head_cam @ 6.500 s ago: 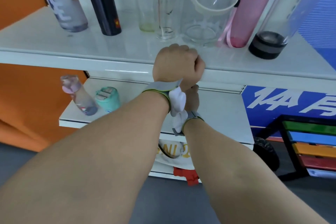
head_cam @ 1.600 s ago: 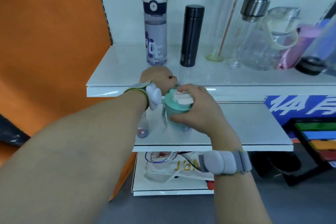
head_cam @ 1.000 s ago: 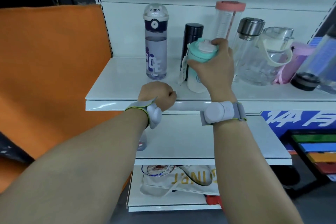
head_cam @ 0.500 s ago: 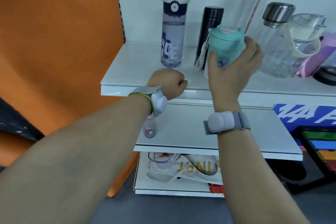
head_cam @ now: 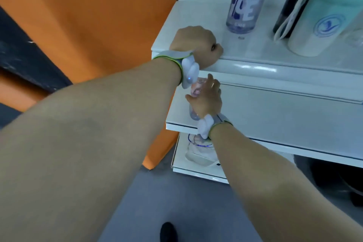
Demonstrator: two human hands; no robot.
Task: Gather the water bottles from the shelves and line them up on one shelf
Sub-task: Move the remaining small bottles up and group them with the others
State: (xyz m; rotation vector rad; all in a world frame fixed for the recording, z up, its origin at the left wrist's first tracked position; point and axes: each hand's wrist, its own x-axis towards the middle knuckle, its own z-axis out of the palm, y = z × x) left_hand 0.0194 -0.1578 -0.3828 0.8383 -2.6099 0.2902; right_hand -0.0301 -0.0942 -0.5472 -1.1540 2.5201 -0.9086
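- The left hand (head_cam: 196, 45) is closed in a fist and is rested on the near edge of the upper shelf (head_cam: 255, 65); nothing is seen to be held in it; a grey band is worn on its wrist.
- The right hand (head_cam: 206, 100) is reached under that edge to the middle shelf (head_cam: 284, 116); its fingers are spread around a small clear bottle with a pink top (head_cam: 195, 92), which stands at the left end of the middle shelf; whether the grip is already closed on it cannot be told.
- On the upper shelf three bottles are set upright: a clear purple-lettered bottle (head_cam: 245, 6) on the left; a black flask (head_cam: 290, 6) to its right; a mint and white bottle (head_cam: 324, 19) further right, just beside the flask.
- An orange panel (head_cam: 88, 15) is seen left of the shelves; a bottom shelf (head_cam: 196, 169) lies lower, with unclear white items on it.
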